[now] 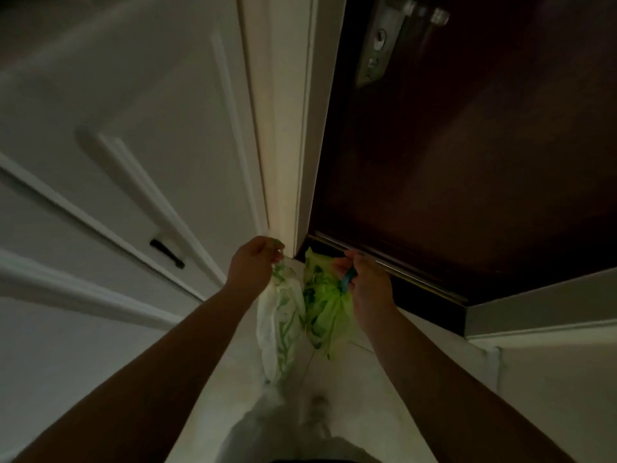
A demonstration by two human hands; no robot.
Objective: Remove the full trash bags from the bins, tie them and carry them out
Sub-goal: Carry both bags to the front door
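Observation:
Two small trash bags hang in front of me in the head view. My left hand (253, 262) grips the top of a white bag with green print (278, 325), which dangles below it. A bright green bag (325, 302) hangs from my right hand (365, 279), whose fingers pinch it at its top by a blue strip. The two bags hang side by side, touching or nearly so, just above the pale floor (354, 389) at the foot of the dark door.
A dark brown door (467, 162) with a metal lock plate (377, 45) stands shut straight ahead. A white door frame (287, 128) runs down beside it. A white panelled door with a black handle (167, 253) fills the left. A pale wall closes the right.

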